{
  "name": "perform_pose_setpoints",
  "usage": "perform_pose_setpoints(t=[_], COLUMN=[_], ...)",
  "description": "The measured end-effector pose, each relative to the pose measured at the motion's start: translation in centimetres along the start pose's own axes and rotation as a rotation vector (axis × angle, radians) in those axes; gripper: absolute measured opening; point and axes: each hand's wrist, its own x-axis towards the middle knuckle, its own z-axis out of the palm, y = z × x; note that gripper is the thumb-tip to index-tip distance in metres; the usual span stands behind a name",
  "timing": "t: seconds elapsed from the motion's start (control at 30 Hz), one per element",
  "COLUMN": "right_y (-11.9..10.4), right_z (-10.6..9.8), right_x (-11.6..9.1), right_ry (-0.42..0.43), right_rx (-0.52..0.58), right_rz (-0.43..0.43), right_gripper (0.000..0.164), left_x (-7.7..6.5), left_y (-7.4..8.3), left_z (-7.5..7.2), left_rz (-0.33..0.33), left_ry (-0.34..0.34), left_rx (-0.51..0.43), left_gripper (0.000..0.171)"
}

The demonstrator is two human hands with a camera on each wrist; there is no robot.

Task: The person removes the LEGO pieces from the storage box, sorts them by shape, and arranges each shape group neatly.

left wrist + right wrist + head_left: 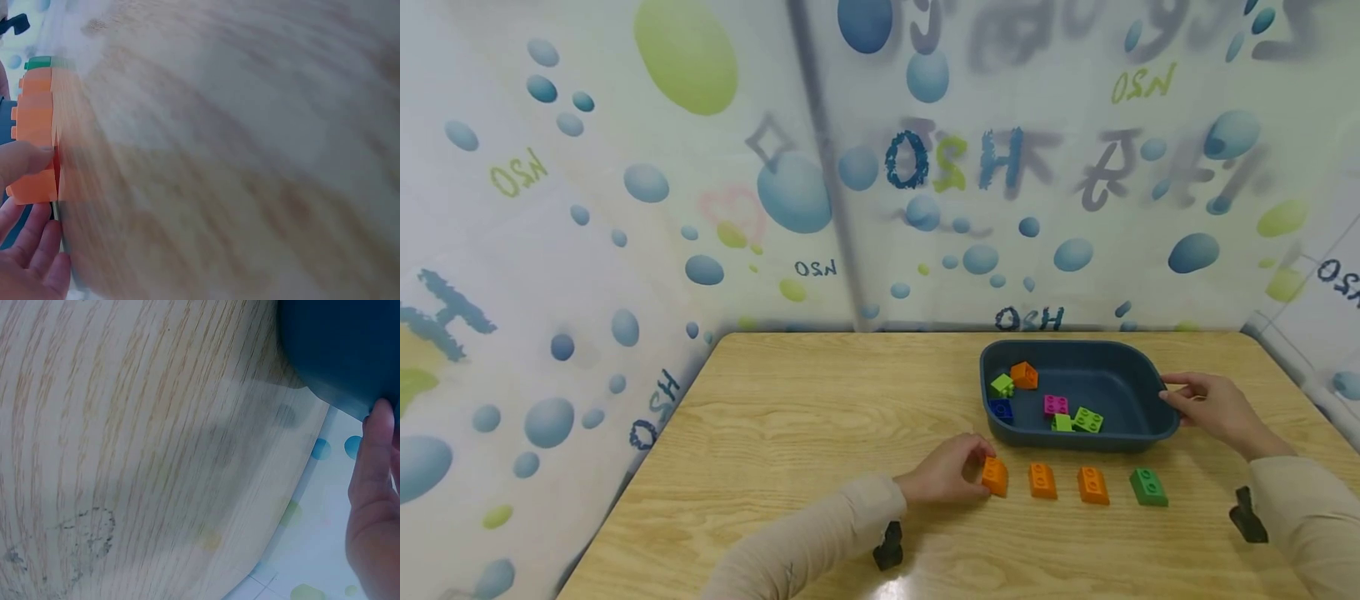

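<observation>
So your left hand [951, 471] has the leftmost orange block [995, 476] pinched between thumb and fingers, low at the desk [820, 400], just your side of the tray [1075, 347]. I'd guess the pinch from the sides is so you can keep it lined up with the second orange block [1042, 481], third orange block [1093, 486] and green block [1149, 487]. They're spaced apart, which probably makes each easy to grab. Your right hand [1217, 408] is well away from the left, gripping the tray's right end, likely to keep it from sliding. The loose pieces inside, like the pink block [1056, 405], sit mostly toward the left and near side.
</observation>
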Motion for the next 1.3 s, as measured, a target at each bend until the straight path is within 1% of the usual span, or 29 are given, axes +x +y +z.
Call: perform_pose_setpoints(t=[0.1,0.2,0.33,0.43,0.73,1.0,1.3], right_y=[-0.05,-0.06,-0.06,-0.04,0.05,-0.03,-0.25], right_z=[-0.01,-0.02,-0.01,0.0,-0.04,-0.14,-0.19], right_x=[-0.02,-0.03,-0.02,-0.02,-0.01,0.06,-0.12], right_ry=[-0.002,-0.002,-0.003,0.0,0.001,0.0,-0.001], right_rx=[-0.003,-0.001,0.01,0.011,0.015,0.017,0.015], right_rz=[-0.002,-0.006,-0.004,-0.006,-0.011,-0.022,-0.019], right_gripper=[0.049,0.049,0.049,0.048,0.049,0.049,0.051], left_x=[-0.03,0.0,-0.02,-0.11,0.1,0.11,0.06], left_y=[0.07,0.08,0.16,0.24,0.16,0.12,0.12], left_z=[0.04,-0.01,-0.27,-0.45,-0.38,-0.23,-0.27], left_rz=[0.0,-0.004,-0.012,-0.015,-0.042,-0.048,-0.042], left_ry=[-0.004,-0.022,-0.057,-0.067,-0.06,-0.032,-0.037], left_rx=[0.014,0.021,0.004,-0.015,-0.026,-0.007,-0.029], left_gripper=[0.041,0.043,0.045,0.044,0.036,0.034,0.034])
